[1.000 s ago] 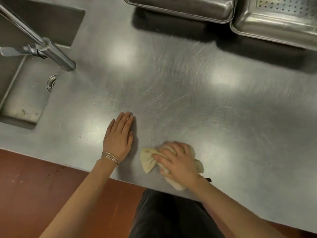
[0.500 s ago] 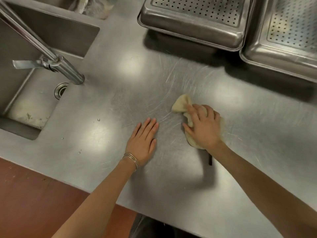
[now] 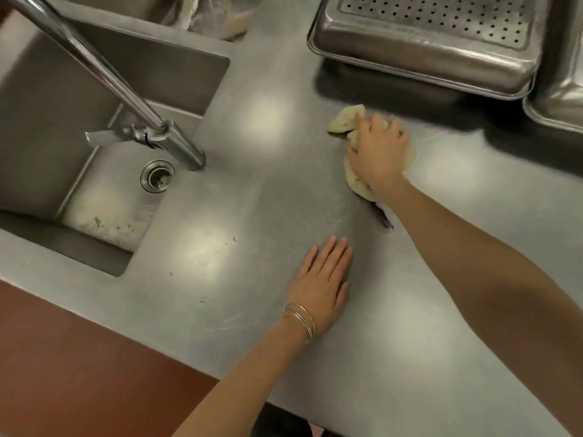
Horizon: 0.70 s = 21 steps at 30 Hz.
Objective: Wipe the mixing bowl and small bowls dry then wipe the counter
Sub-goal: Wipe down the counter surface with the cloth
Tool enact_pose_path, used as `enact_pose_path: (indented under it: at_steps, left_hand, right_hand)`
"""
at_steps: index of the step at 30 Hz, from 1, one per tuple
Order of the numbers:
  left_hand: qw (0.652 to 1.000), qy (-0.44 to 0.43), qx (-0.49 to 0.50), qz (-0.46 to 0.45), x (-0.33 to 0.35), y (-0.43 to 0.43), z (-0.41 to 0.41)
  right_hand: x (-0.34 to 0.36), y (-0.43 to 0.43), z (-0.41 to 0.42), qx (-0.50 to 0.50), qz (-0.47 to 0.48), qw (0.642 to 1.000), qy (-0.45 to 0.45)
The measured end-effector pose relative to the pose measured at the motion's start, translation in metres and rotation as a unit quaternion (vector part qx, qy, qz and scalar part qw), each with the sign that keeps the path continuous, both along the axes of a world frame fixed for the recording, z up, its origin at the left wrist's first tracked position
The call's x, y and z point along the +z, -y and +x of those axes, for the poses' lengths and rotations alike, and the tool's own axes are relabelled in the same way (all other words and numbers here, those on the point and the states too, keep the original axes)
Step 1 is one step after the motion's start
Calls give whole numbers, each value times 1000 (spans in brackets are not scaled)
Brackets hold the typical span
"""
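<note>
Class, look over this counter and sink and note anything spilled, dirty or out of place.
A few water drops sit on the counter between the sink and the left hand. Greenish scraps lie on the sink floor. A small dark thing beside the cloth is too unclear to name.

1. The cloth (image 3: pixel 345 123) is a cream, crumpled rag. We see it bunched on the counter between one and two o'clock from the view's centre. Our right hand (image 3: pixel 377 156) grips its middle, and a corner pokes out toward eleven o'clock.
2. The counter (image 3: pixel 252 216) is dull, scratched steel, and we spot a few water droplets (image 3: pixel 235 238) toward eight o'clock.
</note>
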<state>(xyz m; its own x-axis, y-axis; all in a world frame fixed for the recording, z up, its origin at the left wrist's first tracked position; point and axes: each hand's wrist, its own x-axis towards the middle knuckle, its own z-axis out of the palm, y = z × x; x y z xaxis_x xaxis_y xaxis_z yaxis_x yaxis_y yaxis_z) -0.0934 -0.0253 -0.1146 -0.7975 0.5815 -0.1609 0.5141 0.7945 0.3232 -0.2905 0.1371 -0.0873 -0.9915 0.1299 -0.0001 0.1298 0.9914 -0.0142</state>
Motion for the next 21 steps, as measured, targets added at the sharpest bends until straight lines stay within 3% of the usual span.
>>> enact_pose_path:
  at_steps: [3,6,7,9,12,14,18,19,21]
  left_hand:
    - [999,-18,-47,16,9,28,4]
    - [997,-28,-54,42,18,88,25]
    - [998,-32,-42,44,19,113,31]
    - [999,-29,4,37,23,165,41]
    - [995,-6,103,-4,28,243,50]
    - [983,-1,180,-42,29,284,55]
    - [964,5,253,-78,21,326,59]
    - [964,6,253,-78,18,329,58]
    - [966,4,248,-73,14,331,57]
  right_hand:
    - [-6,67,29,144,-41,988,-27]
    - [-15,104,70,364,-49,929,-41]
    - [-17,104,70,396,-42,916,-37]
    - [-18,108,61,358,-35,932,-44]
    - [-13,151,61,113,-43,992,-40]
    - [-9,188,72,66,-62,996,-14]
    - [-16,245,127,216,-56,972,-70]
    - [-19,251,146,282,-83,954,-65]
    - [-25,242,169,450,-120,882,-70]
